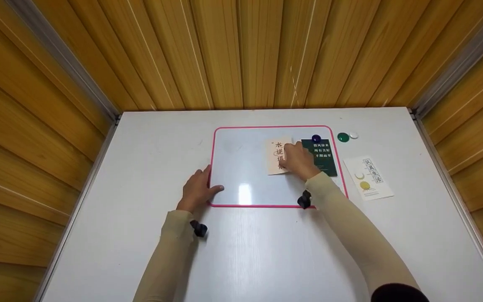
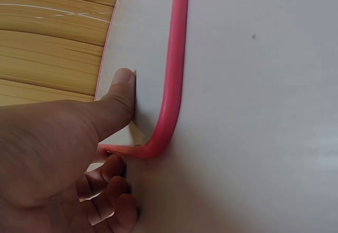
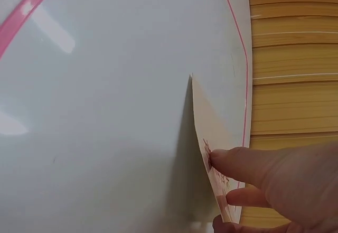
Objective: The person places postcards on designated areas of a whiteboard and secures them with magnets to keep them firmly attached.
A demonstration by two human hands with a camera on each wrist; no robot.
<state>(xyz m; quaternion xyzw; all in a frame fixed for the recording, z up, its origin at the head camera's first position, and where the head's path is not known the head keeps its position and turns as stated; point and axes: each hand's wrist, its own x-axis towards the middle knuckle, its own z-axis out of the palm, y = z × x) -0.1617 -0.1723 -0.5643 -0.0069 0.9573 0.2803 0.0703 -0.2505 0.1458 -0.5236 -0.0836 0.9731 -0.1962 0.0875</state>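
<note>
A small whiteboard (image 1: 241, 167) with a pink frame (image 2: 171, 80) lies on the table. My left hand (image 1: 195, 191) holds its left edge near the front corner; the thumb (image 2: 121, 93) rests over the board's face and the other fingers bend along the outside edge. Between thumb and fingers my right hand (image 1: 299, 160) pinches a beige card (image 1: 274, 157) with dark characters. In the right wrist view, that card (image 3: 206, 122) stands tilted off the board. Beside it a dark green card (image 1: 326, 161) lies on the board, a dark blue round magnet (image 1: 316, 138) on its top edge.
Right of the board, a green round magnet (image 1: 343, 137) and a white one (image 1: 353, 135) sit on the white table (image 1: 250, 256). Below them lies a white card (image 1: 368, 178) with a yellow drawing. Wood-patterned walls (image 1: 258, 54) enclose the back and sides.
</note>
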